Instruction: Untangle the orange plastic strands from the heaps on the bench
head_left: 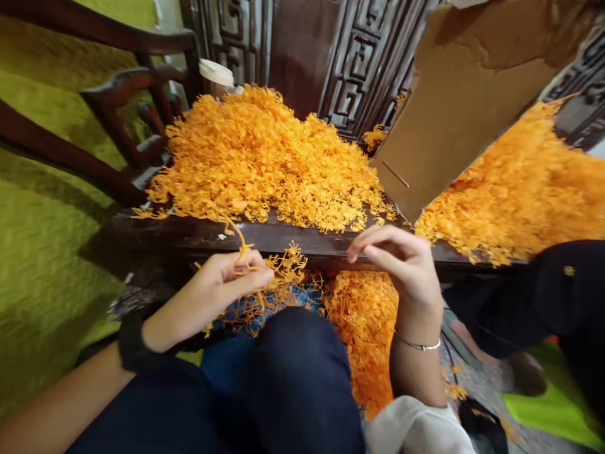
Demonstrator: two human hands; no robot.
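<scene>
My left hand (pixel 215 291) is closed on a branching orange plastic strand cluster (pixel 278 277) held just below the front edge of a dark wooden table (pixel 189 236). Beside it, my right hand (pixel 397 261) hovers with fingers curled together in a pinch near the table edge; what it holds, if anything, is too small to see. A big heap of orange pieces (pixel 265 157) lies on the table in front of both hands. More orange pieces (pixel 362 328) lie below, between my knee and my right wrist.
A brown cardboard sheet (pixel 454 107) leans at the back right, beside a second orange heap (pixel 520 183). A dark wooden chair (pixel 137 107) with green cushions stands at left. Another person's dark-clothed leg (pixel 543 296) is at right. A carved wooden panel rises behind.
</scene>
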